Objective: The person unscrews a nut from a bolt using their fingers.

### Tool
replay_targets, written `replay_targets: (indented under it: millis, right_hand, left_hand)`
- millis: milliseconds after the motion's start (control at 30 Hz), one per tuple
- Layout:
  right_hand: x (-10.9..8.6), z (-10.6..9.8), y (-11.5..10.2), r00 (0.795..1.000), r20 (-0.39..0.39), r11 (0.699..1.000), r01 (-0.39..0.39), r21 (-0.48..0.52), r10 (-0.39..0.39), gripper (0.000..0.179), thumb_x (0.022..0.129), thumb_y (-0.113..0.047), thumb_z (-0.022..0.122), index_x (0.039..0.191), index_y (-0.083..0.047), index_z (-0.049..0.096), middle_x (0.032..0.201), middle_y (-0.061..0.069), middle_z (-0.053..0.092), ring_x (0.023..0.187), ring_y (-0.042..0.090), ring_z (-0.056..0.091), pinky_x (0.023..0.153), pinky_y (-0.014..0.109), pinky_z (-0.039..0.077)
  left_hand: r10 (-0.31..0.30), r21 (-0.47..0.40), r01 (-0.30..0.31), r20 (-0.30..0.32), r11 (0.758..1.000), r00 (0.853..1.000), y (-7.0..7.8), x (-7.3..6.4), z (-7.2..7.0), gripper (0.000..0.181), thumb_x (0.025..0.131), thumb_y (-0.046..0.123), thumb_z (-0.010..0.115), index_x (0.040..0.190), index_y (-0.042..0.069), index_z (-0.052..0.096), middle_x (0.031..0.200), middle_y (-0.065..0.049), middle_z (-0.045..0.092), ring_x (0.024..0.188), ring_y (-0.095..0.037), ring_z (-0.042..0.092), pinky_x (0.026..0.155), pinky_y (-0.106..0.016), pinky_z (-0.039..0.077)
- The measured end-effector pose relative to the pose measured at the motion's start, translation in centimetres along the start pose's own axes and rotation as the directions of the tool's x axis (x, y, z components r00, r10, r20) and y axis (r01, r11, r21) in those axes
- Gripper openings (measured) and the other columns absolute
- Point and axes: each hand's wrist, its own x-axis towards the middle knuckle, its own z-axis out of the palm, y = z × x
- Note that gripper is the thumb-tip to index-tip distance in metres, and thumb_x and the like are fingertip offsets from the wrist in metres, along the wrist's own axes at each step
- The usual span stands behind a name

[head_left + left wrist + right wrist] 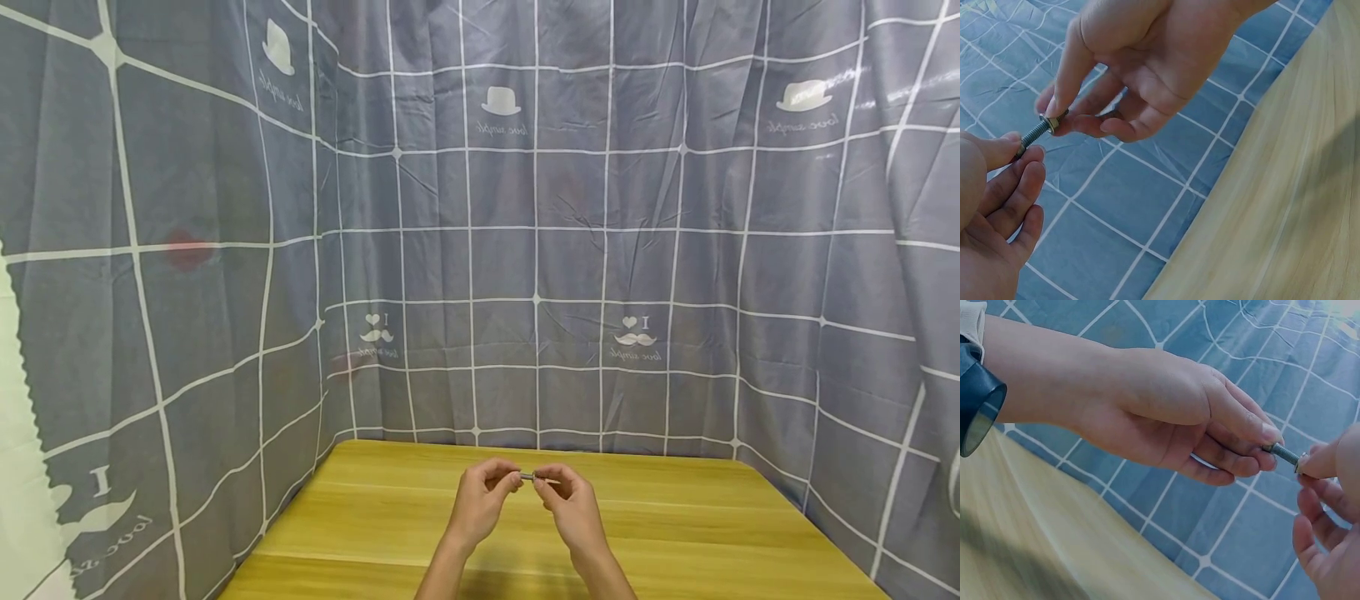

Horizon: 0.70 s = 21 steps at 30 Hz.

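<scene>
A metal bolt (527, 476) with a threaded shank is held between both hands above the table. My left hand (477, 504) pinches one end of the bolt between thumb and fingertips. At the other end, the thumb and fingers of my right hand (573, 507) pinch a ring-like nut (1049, 124) around the shank. The thumb partly covers that nut, so its exact shape is hidden. Bare thread of the bolt (1285, 454) shows between the hands. A small dark bit (1112, 115) appears among the right hand's lower fingers; I cannot tell what it is.
Below the hands lies a wooden table (375, 517) with yellowish grain. A grey-blue curtain (502, 267) with white grid lines hangs along the back and both sides. A dark device (982, 400) is strapped to the left wrist.
</scene>
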Motion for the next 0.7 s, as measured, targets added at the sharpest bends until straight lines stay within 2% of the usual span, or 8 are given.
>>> replay_targets:
  millis: [100, 167, 300, 367, 467, 600, 700]
  right_hand:
    - [-0.03, 0.01, -0.03, 1.0, -0.001, 1.0, 0.003, -0.01, -0.003, 0.033, 0.102, -0.018, 0.07, 0.127, 0.003, 0.063, 0.12, 0.014, 0.066, 0.101, 0.026, 0.062, 0.082, 0.041, 0.051]
    - [-0.04, 0.02, -0.03, 1.0, -0.009, 1.0, -0.005, -0.024, 0.005, 0.035, 0.102, -0.022, 0.069, 0.127, 0.003, 0.063, 0.117, 0.012, 0.067, 0.099, 0.025, 0.062, 0.082, 0.042, 0.052]
    - [0.05, 0.06, 0.0, 1.0, -0.013, 1.0, -0.004, -0.029, 0.003, 0.028, 0.102, -0.018, 0.069, 0.119, 0.005, 0.067, 0.112, 0.013, 0.068, 0.099, 0.025, 0.061, 0.082, 0.04, 0.051]
    - [0.1, 0.06, 0.03, 1.0, -0.009, 1.0, 0.004, -0.019, -0.005, 0.028, 0.1, -0.015, 0.071, 0.119, 0.004, 0.066, 0.115, 0.015, 0.068, 0.1, 0.026, 0.062, 0.082, 0.039, 0.05]
    - [0.09, -0.04, 0.06, 1.0, -0.012, 1.0, 0.0, -0.021, 0.0, 0.033, 0.101, -0.02, 0.071, 0.124, 0.003, 0.065, 0.117, 0.014, 0.068, 0.1, 0.025, 0.063, 0.081, 0.039, 0.05]
    - [0.07, -0.15, 0.16, 0.999, -0.025, 0.999, -0.023, -0.036, 0.022, 0.033, 0.103, -0.026, 0.069, 0.12, 0.003, 0.067, 0.108, 0.009, 0.069, 0.096, 0.023, 0.061, 0.08, 0.039, 0.052]
    - [0.12, -0.14, 0.21, 1.0, -0.02, 1.0, -0.008, -0.026, 0.007, 0.026, 0.102, -0.019, 0.07, 0.116, 0.003, 0.068, 0.109, 0.01, 0.069, 0.098, 0.023, 0.061, 0.082, 0.04, 0.05]
  left_hand:
    - [0.007, 0.003, -0.007, 0.001, 1.0, 1.0, -0.51, 0.1, 0.0, 0.012, 0.101, 0.0, 0.065, 0.105, -0.008, 0.072, 0.096, -0.021, 0.072, 0.085, -0.035, 0.07, 0.076, -0.03, 0.056]
    - [0.018, 0.006, -0.018, 0.0, 1.0, 1.0, -0.55, 0.14, 0.03, 0.011, 0.1, -0.001, 0.065, 0.104, -0.008, 0.072, 0.095, -0.021, 0.072, 0.084, -0.036, 0.069, 0.075, -0.029, 0.056]
    - [0.024, 0.011, -0.024, -0.006, 1.0, 1.0, -0.43, 0.19, 0.04, 0.011, 0.1, -0.002, 0.064, 0.103, -0.009, 0.072, 0.092, -0.018, 0.072, 0.082, -0.032, 0.069, 0.074, -0.03, 0.056]
    - [0.025, 0.013, -0.025, -0.007, 1.0, 1.0, -0.47, 0.19, 0.02, 0.011, 0.1, -0.002, 0.064, 0.103, -0.009, 0.072, 0.092, -0.017, 0.073, 0.081, -0.03, 0.069, 0.074, -0.03, 0.056]
    - [0.022, 0.008, -0.022, -0.008, 1.0, 1.0, -0.6, 0.22, -0.02, 0.01, 0.1, -0.001, 0.065, 0.104, -0.007, 0.072, 0.093, -0.016, 0.073, 0.081, -0.029, 0.07, 0.074, -0.029, 0.056]
    - [0.016, -0.009, -0.016, -0.007, 1.0, 1.0, -0.78, 0.23, -0.04, 0.01, 0.099, -0.002, 0.066, 0.104, -0.008, 0.073, 0.092, -0.017, 0.073, 0.082, -0.033, 0.07, 0.074, -0.031, 0.056]
    - [0.003, 0.002, -0.003, -0.012, 1.0, 1.0, -0.65, 0.24, -0.05, 0.01, 0.099, -0.001, 0.066, 0.104, -0.007, 0.073, 0.093, -0.016, 0.073, 0.082, -0.031, 0.07, 0.074, -0.028, 0.055]
